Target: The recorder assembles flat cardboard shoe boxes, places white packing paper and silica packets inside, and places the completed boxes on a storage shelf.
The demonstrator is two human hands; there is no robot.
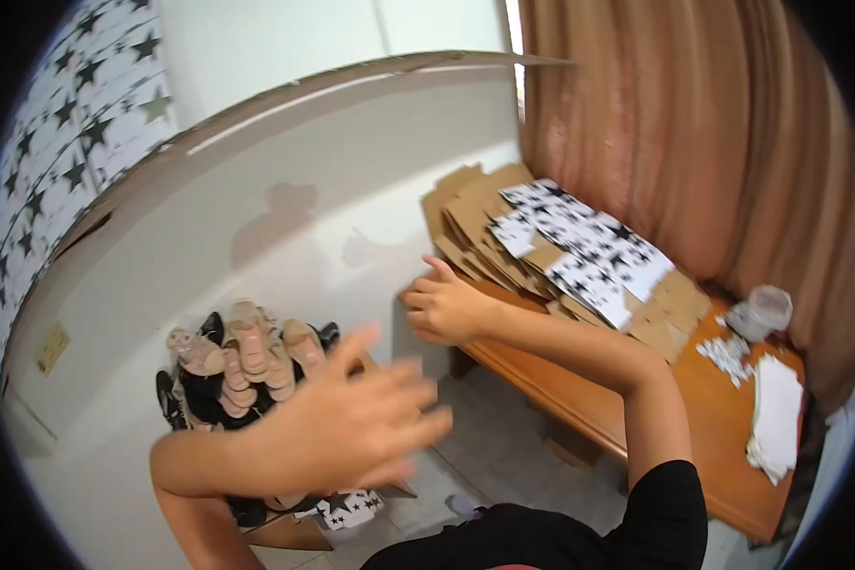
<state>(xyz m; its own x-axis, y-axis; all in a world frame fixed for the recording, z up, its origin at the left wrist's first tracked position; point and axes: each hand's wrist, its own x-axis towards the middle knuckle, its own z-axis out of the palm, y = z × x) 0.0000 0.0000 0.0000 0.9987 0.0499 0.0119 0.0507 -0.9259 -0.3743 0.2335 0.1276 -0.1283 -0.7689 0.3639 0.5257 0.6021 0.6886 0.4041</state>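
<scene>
My left hand [347, 423] is held up in front of a pile of shoes [247, 356], its fingers spread and slightly blurred, with nothing in it. Pale insoles and black uppers show in the pile, partly hidden behind that hand and forearm. My right hand [446, 304] hovers by the left end of the wooden table [684, 418]. One digit points up and the other fingers are loosely bent, with no object visible in them. Close beyond it, flattened brown cardboard boxes [475, 223] lie stacked, with star-printed black and white pieces [589, 237] on top.
A clear plastic bag [762, 312], small whitish pieces [727, 358] and a stack of white sheets [775, 413] occupy the table's right end. A brown curtain [684, 114] hangs behind. Below the shoes is an open carton [294, 534] with star print. A white wall [351, 161] stands ahead.
</scene>
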